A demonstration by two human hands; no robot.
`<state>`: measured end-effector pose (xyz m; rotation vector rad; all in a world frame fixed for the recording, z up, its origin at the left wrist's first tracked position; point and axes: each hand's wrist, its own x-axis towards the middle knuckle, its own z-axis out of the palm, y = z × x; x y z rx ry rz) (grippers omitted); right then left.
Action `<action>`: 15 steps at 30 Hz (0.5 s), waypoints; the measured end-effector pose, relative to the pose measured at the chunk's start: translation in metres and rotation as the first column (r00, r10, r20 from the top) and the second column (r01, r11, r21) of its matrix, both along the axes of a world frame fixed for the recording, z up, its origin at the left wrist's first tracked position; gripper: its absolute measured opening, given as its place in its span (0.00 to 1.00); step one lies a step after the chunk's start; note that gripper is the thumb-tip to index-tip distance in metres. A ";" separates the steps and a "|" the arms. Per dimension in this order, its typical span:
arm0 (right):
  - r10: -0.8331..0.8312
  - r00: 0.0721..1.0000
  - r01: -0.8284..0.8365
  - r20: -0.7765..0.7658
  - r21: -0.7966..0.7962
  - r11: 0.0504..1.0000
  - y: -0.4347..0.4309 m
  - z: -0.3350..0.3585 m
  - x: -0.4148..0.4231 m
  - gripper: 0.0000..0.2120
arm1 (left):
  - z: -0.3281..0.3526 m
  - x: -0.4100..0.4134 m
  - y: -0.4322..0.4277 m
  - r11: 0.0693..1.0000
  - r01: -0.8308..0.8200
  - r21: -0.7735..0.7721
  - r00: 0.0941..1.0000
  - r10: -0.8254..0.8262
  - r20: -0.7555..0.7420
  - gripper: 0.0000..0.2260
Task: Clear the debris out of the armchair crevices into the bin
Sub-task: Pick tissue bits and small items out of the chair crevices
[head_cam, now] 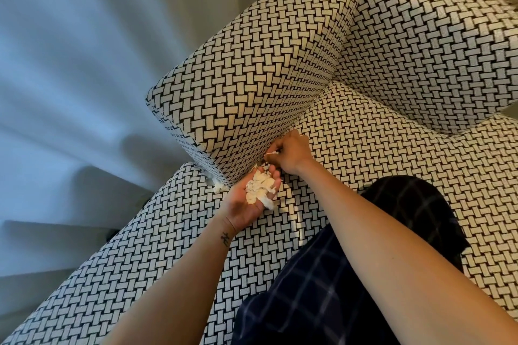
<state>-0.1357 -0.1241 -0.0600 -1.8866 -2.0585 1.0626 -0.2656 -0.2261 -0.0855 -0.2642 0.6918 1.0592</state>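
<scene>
The armchair [392, 148] is covered in black-and-white woven-pattern fabric. My left hand [244, 204] lies palm up on the seat beside the left armrest [252, 78], cupping a pile of white crumpled paper scraps [260, 187]. My right hand [291, 152] is at the crevice where the armrest meets the seat, its fingertips pinching a thin white cotton swab [272, 153]. More white scraps [218, 186] stick out of the crevice at the front corner of the armrest. No bin is in view.
A pale curtain [70, 64] hangs to the left of the chair. My knee in dark checked trousers [364, 260] rests on the seat. The back cushion [434, 50] rises at the upper right.
</scene>
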 end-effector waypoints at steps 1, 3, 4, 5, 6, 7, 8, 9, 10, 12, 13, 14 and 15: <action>0.010 1.000 -0.010 -0.025 -0.003 1.000 -0.001 0.000 0.003 0.09 | 0.000 0.000 -0.001 1.000 -0.007 -0.009 1.000 0.007 0.015 0.11; 0.020 0.997 -0.020 -0.072 0.004 1.000 -0.002 -0.003 0.009 0.09 | 0.001 0.001 -0.001 1.000 -0.007 -0.020 0.999 0.008 0.046 0.11; 0.011 0.996 -0.010 -0.092 0.013 1.000 -0.003 -0.004 0.011 0.09 | 0.001 0.001 -0.001 1.000 -0.006 -0.016 0.999 0.006 0.051 0.12; -0.003 0.994 0.006 -0.111 0.029 1.000 -0.004 -0.005 0.012 0.08 | 0.002 0.002 -0.001 1.000 -0.002 -0.011 0.999 0.003 0.042 0.12; -0.018 0.992 0.024 -0.124 0.046 0.999 -0.005 -0.006 0.013 0.08 | 0.001 0.002 -0.001 1.000 -0.001 -0.007 0.999 0.001 0.038 0.12; -0.032 0.990 0.040 -0.136 0.058 0.997 -0.006 -0.007 0.012 0.08 | 0.000 0.002 0.000 1.000 0.003 -0.009 0.999 -0.003 0.037 0.12; -0.038 0.989 0.047 -0.141 0.065 0.997 -0.008 -0.007 0.012 0.08 | 0.000 0.001 0.000 1.000 0.005 -0.012 0.999 -0.005 0.036 0.12; -0.037 0.990 0.046 -0.138 0.069 0.997 -0.010 -0.008 0.012 0.08 | 0.000 0.000 0.000 1.000 0.007 -0.014 0.999 -0.006 0.033 0.11; -0.032 0.991 0.043 -0.132 0.075 0.996 -0.011 -0.007 0.012 0.09 | 0.000 0.000 0.000 1.000 0.007 -0.014 1.000 -0.006 0.031 0.11; -0.044 0.987 0.056 -0.157 0.073 0.996 -0.014 -0.007 0.013 0.08 | 0.002 0.001 -0.001 1.000 -0.001 -0.024 0.999 0.002 0.048 0.10; -0.061 0.980 0.076 -0.190 0.074 0.994 -0.015 -0.007 0.014 0.07 | 0.004 0.001 -0.002 1.000 0.000 -0.025 0.999 0.001 0.049 0.10; -0.081 0.971 0.098 -0.223 0.068 0.993 -0.016 -0.007 0.016 0.07 | 0.004 0.001 -0.003 1.000 0.004 -0.020 0.999 -0.003 0.046 0.10; -0.098 0.963 0.115 -0.250 0.053 0.992 -0.016 -0.005 0.018 0.07 | 0.005 0.001 -0.003 1.000 0.007 -0.014 0.999 -0.006 0.046 0.10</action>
